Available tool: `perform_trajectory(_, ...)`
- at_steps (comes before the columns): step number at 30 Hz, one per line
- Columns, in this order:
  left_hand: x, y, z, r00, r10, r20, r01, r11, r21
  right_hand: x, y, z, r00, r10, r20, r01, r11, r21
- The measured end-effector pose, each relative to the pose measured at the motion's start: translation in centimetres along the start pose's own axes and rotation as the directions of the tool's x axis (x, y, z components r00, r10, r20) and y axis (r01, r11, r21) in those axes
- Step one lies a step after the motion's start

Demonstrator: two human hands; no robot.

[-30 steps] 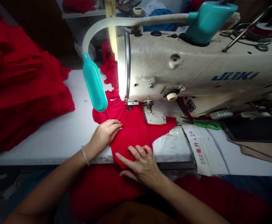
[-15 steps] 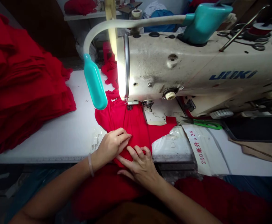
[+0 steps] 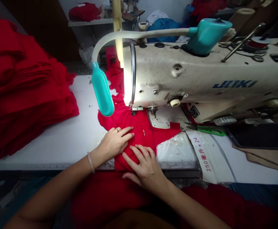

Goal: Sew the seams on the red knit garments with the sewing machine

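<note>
A piece of red fabric [image 3: 139, 124] lies under the needle area of the white sewing machine [image 3: 162, 73] and runs down over the table's front edge. My left hand [image 3: 112, 143] rests on its left part, fingers stretched out and pointing right. Lower down, my right hand [image 3: 147, 167] lies on the same cloth with its fingers spread and the thumb apart. Both hands press from above, neither gripping. A small pale slit or mark shows in the cloth just above the right fingers.
A tall stack of red fabric [image 3: 29, 92] stands on the left of the white table [image 3: 81, 127]. A turquoise lamp [image 3: 103, 92] hangs beside the machine head. Green-handled snips [image 3: 211, 130] and a dark flat device [image 3: 260, 136] lie to the right. More red cloth hangs below the table edge.
My left hand has gone from a pinch to outstretched fingers on the cloth. The right fingers have straightened somewhat. The pale slit has appeared, and the view has shifted slightly.
</note>
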State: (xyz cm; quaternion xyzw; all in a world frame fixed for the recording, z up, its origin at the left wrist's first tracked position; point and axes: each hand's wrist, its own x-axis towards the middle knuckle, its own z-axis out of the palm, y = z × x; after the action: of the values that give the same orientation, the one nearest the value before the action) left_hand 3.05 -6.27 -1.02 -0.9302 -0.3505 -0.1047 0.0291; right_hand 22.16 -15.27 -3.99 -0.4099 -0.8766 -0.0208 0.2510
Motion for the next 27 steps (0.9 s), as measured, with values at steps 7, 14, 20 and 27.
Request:
perform_trajectory(7, 1.8, -2.9, 0.7, 1.0, 0.017, -0.005, -0.017, 0.999, 0.028, 2.6, 0.8, 0.6, 0.998, 0.047, 0.028, -0.046, 0.998, -0.051)
perform_trajectory(14, 3.5, -5.0, 0.9, 1.0, 0.008, 0.001, -0.008, 1.0, -0.023, 4.9, 1.6, 1.4, 0.991, 0.105, 0.087, -0.096, 0.99, -0.104)
perform_trajectory(20, 4.5, -7.1, 0.8, 0.997, -0.069, -0.037, 0.066, 0.995, -0.08, 6.6, 1.9, 1.4, 0.987, 0.113, 0.111, -0.104, 0.991, -0.084)
perform_trajectory(27, 3.2, -3.5, -0.9, 0.961, -0.268, 0.07, 0.269, 0.963, -0.007, 8.3, 8.6, -0.9, 0.948, 0.206, 0.242, -0.194, 0.978, -0.074)
